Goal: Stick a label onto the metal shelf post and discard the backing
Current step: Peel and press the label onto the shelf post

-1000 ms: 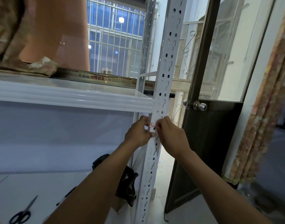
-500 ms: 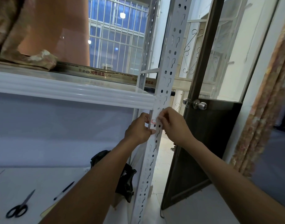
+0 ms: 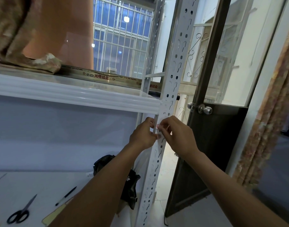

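Observation:
A white perforated metal shelf post (image 3: 172,76) runs from top centre down to the bottom. Just below the upper shelf, a small white label with a red edge (image 3: 157,126) lies against the post. My left hand (image 3: 143,135) holds the post's left side with its thumb at the label's lower edge. My right hand (image 3: 176,136) pinches the label from the right with curled fingers. Both hands hide most of the label. I cannot tell the backing apart from the label.
The upper white shelf (image 3: 71,94) carries a folded cloth (image 3: 42,63). On the lower shelf lie scissors (image 3: 21,212), a pen (image 3: 66,196) and a black bag (image 3: 129,181). A dark door with a round knob (image 3: 204,109) stands ajar just right of the post.
Both hands stay at the same spot on the post; the right hand's fingers have shifted slightly over the label. The camera has tilted a little.

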